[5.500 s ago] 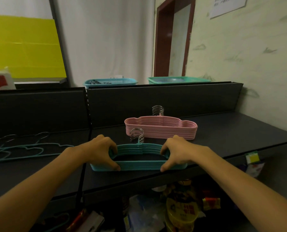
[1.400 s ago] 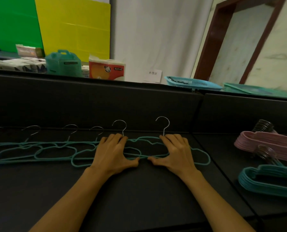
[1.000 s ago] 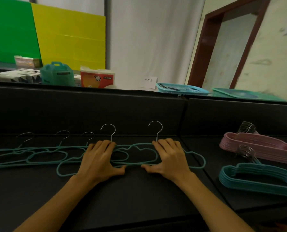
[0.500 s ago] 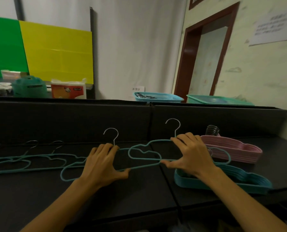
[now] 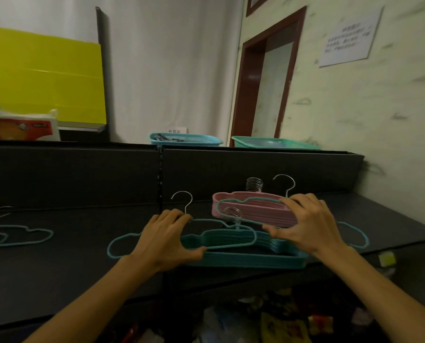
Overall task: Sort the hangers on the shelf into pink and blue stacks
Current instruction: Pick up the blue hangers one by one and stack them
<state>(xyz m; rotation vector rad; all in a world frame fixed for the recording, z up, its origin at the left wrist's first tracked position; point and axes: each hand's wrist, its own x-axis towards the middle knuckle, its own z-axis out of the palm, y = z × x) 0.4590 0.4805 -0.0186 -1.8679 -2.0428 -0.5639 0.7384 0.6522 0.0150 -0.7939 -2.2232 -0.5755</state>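
Each of my hands holds one thin blue hanger above the dark shelf. My left hand grips the left blue hanger, whose right end overlaps the blue stack. My right hand grips the right blue hanger, held over the blue stack and in front of the pink stack. The metal hooks of both held hangers point up. More loose blue hangers lie flat at the far left of the shelf.
A dark back panel rises behind the shelf. On the ledge above it stand a blue basket, a green tray and a tissue pack. A wall closes the right side. Packaged goods fill the space below the shelf.
Both hands carried their blue hangers to the right, from the left shelf section to over the blue stack. The view turned right with them.
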